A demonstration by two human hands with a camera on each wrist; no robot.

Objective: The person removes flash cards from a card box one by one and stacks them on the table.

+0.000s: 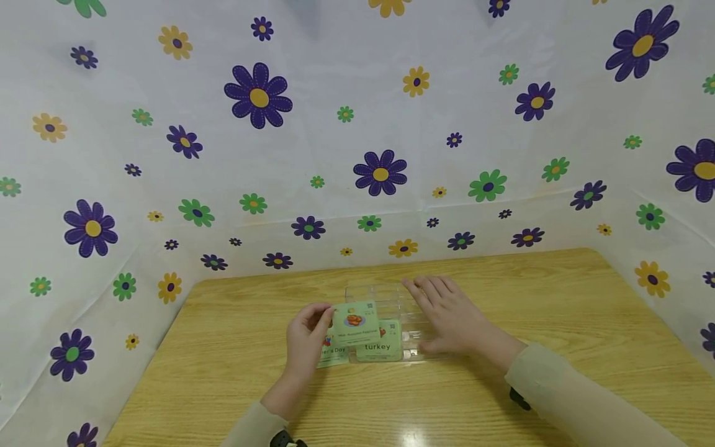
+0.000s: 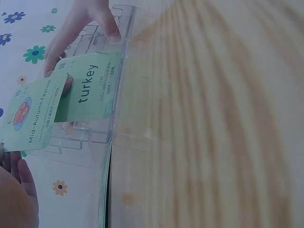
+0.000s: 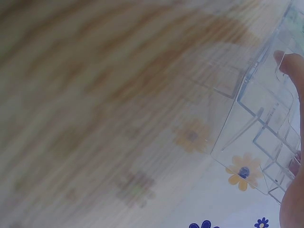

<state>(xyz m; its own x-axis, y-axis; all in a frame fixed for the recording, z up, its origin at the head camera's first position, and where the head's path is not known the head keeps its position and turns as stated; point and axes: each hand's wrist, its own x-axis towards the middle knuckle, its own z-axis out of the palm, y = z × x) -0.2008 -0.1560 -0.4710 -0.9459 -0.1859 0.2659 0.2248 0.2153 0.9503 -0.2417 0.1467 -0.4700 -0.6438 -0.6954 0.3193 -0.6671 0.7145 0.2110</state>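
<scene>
My left hand (image 1: 307, 338) pinches a green "Mid-Autumn Festival" picture card (image 1: 355, 323) at its left edge, thumb on the front. That card is held above a clear plastic organizer (image 1: 410, 357) with several compartments, overlapping a green "turkey" card (image 1: 378, 349) at the organizer's front. Another green card reading "er's Day" (image 1: 333, 356) shows at the left, partly hidden by the hand and the held card. My right hand (image 1: 449, 313) holds the organizer's right part, thumb (image 3: 290, 66) near the front edge and fingers towards the back.
The organizer stands on a wood-grain table (image 1: 234, 372), towards its back edge. A white cloth (image 1: 335, 149) printed with flowers hangs behind the table and along both sides. Dark bands (image 1: 285, 438) sit on both wrists, by the sleeves.
</scene>
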